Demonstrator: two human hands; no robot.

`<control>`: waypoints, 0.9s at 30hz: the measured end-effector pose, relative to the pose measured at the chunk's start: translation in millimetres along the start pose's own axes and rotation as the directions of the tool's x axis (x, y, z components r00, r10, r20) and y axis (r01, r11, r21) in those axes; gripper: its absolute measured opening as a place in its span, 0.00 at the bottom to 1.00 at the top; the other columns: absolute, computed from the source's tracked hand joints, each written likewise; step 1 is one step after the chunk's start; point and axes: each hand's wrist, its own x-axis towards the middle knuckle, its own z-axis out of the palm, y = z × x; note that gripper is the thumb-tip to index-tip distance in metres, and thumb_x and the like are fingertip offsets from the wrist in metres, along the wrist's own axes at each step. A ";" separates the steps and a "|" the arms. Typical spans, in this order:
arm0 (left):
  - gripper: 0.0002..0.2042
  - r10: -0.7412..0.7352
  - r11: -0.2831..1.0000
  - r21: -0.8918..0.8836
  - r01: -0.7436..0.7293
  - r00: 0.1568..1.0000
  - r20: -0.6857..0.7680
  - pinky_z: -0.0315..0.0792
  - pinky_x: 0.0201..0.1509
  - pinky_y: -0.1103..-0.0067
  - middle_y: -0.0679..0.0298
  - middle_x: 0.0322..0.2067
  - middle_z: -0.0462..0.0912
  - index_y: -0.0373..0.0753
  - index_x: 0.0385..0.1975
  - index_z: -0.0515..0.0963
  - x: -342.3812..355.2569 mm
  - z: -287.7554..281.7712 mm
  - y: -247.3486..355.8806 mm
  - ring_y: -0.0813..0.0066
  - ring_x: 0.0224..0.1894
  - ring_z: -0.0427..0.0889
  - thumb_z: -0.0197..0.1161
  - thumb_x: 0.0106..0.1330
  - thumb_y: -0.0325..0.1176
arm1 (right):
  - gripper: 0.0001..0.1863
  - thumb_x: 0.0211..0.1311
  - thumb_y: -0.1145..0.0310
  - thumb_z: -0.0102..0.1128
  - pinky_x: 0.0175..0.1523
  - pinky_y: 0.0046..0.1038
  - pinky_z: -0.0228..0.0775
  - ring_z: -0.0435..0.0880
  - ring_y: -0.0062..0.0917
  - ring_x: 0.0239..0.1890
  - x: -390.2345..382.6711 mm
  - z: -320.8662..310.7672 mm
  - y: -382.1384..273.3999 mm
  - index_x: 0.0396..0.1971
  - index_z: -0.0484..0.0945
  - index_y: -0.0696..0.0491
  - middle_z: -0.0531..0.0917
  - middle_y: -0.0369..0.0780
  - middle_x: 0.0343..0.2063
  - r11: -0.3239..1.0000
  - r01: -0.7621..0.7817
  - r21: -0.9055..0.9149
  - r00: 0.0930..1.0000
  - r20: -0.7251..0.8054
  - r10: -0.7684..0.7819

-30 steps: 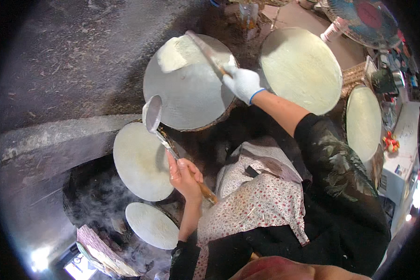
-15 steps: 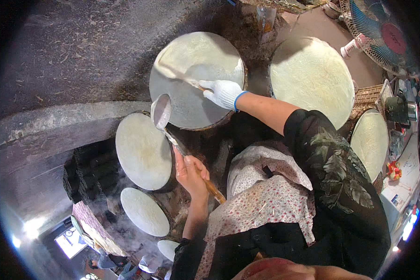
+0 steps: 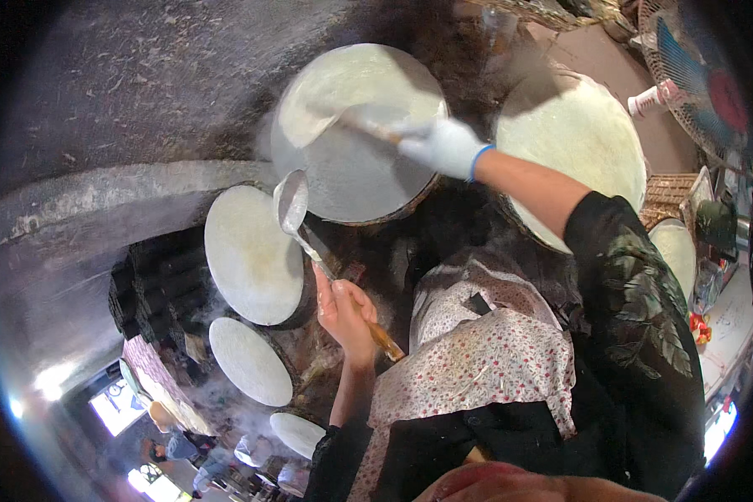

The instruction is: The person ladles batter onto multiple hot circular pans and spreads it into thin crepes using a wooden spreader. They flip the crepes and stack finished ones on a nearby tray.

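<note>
My right hand (image 3: pixel 445 147), in a white glove with a blue cuff, is closed round the handle of a wooden spreader (image 3: pixel 370 127). The spreader's blurred end lies over a large round griddle (image 3: pixel 343 180). Pale batter (image 3: pixel 364 74) coats the far part of that griddle; the near part is grey. In my bare left hand (image 3: pixel 346 321) is the wooden handle of a ladle (image 3: pixel 293 202). Its bowl hangs between the large griddle and a smaller-looking coated griddle (image 3: pixel 255 255) on the left. Whitish residue covers the ladle's neck and bowl.
Another large coated griddle (image 3: pixel 569 138) is at right, beneath my forearm. Further griddles (image 3: pixel 251 361) curve away at lower left amid steam. A fan (image 3: pixel 703 79) stands at far right above a woven basket (image 3: pixel 665 192). People (image 3: pixel 180 443) are visible at bottom left.
My right hand and the spreader have swept to the right across the large griddle. The batter's edge has changed shape. My left hand still holds the ladle in nearly the same place.
</note>
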 end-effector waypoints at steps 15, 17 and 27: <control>0.29 -0.112 0.994 -0.013 0.112 0.993 -0.035 0.66 0.18 0.83 0.68 0.24 0.69 0.38 0.81 0.50 10.3 -9.6 -2.4 0.84 0.17 0.65 0.44 0.82 0.28 | 0.23 0.72 0.52 0.49 0.52 0.41 0.81 0.90 0.46 0.42 44.1 11.9 -1.9 0.59 0.84 0.41 0.89 0.52 0.41 0.979 0.044 0.201 0.985 -0.173 -0.009; 0.29 -0.092 0.995 0.030 0.093 0.995 -0.032 0.66 0.18 0.83 0.68 0.24 0.68 0.38 0.81 0.50 10.4 -10.8 -1.3 0.84 0.17 0.65 0.43 0.82 0.28 | 0.23 0.72 0.53 0.53 0.56 0.40 0.79 0.88 0.47 0.47 33.3 15.8 -16.0 0.62 0.83 0.38 0.88 0.49 0.48 0.983 0.131 0.128 0.989 0.058 -0.140; 0.29 -0.140 0.988 0.064 0.143 0.989 -0.055 0.66 0.18 0.82 0.69 0.23 0.68 0.40 0.82 0.49 11.4 -20.0 -11.2 0.83 0.17 0.66 0.45 0.83 0.32 | 0.24 0.72 0.50 0.57 0.58 0.42 0.78 0.87 0.49 0.49 46.4 11.9 -20.2 0.65 0.80 0.36 0.88 0.50 0.49 0.990 0.026 0.140 0.998 0.046 -0.032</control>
